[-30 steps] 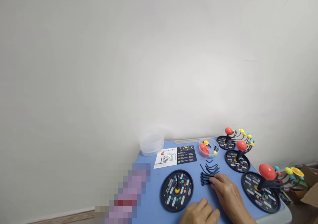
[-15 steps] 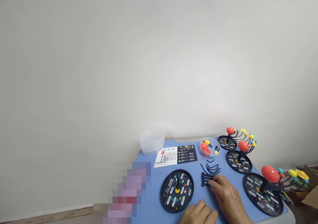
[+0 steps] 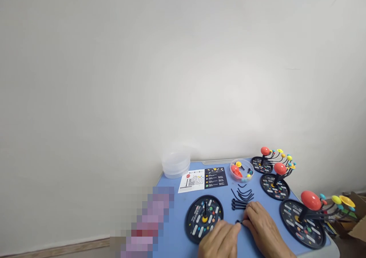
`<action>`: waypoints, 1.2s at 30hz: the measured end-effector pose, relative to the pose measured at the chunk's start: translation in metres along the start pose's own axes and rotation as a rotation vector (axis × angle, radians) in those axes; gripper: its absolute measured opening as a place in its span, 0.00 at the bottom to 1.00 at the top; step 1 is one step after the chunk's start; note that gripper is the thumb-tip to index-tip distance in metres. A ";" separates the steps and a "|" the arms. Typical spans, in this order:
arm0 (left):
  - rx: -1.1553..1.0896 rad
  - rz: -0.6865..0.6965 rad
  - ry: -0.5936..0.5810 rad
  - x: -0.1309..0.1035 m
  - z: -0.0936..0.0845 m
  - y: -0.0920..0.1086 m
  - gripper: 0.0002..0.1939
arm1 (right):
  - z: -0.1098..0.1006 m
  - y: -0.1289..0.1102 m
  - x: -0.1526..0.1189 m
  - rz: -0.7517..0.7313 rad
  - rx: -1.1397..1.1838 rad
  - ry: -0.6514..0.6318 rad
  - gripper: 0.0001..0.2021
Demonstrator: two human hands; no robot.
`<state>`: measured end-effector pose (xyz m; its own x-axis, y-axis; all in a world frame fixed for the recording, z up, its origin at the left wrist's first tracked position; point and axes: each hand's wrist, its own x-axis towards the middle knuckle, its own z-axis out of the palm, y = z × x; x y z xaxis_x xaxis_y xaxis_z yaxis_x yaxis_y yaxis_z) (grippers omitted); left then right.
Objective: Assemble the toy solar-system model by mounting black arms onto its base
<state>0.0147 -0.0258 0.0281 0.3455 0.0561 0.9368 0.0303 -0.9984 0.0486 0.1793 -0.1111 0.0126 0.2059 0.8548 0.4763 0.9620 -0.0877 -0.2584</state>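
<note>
My right hand (image 3: pixel 261 227) pinches a thin black rod with a ring end (image 3: pixel 238 221), just in front of the other rods. Beside that ring are the curled fingertips of my left hand (image 3: pixel 220 241); whether they grip it is hidden. Several black ring-ended rods (image 3: pixel 239 203) lie in a row on the blue table, their bent ends pointing away. Left of them is a round black base (image 3: pixel 197 227) with printed labels, a yellow centre and an upright post. My left hand overlaps its lower right edge.
Three assembled planet models (image 3: pixel 310 200) line the right side. A clear dish (image 3: pixel 252 177) of coloured parts stands at the back. An instruction sheet (image 3: pixel 188 187) lies left of it, beside stacked clear containers (image 3: pixel 175 165). Open cardboard (image 3: pixel 358 227) sits beyond the right edge.
My right hand has drawn one rod out of the row toward me. My left hand has moved up and slightly left, close to that rod's ring end.
</note>
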 end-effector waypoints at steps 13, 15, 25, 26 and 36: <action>-0.194 -0.939 0.060 0.001 -0.027 -0.049 0.18 | -0.023 -0.053 0.053 -0.185 0.325 0.100 0.13; -0.222 -0.979 0.055 -0.002 -0.025 -0.047 0.18 | -0.022 -0.064 0.065 -0.198 0.350 0.092 0.13; -0.337 -1.045 0.085 -0.003 -0.026 -0.047 0.19 | -0.007 -0.073 0.076 -0.215 0.296 0.015 0.13; -0.341 -1.050 0.079 -0.002 -0.027 -0.046 0.19 | -0.007 -0.073 0.076 -0.218 0.279 0.016 0.13; -0.357 -1.098 0.048 -0.002 -0.026 -0.047 0.22 | -0.016 -0.076 0.085 -0.262 0.085 -0.040 0.13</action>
<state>-0.0120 0.0210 0.0327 0.2609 0.9031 0.3410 0.0223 -0.3588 0.9332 0.1268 -0.0404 0.0860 -0.0570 0.8626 0.5027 0.9626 0.1811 -0.2016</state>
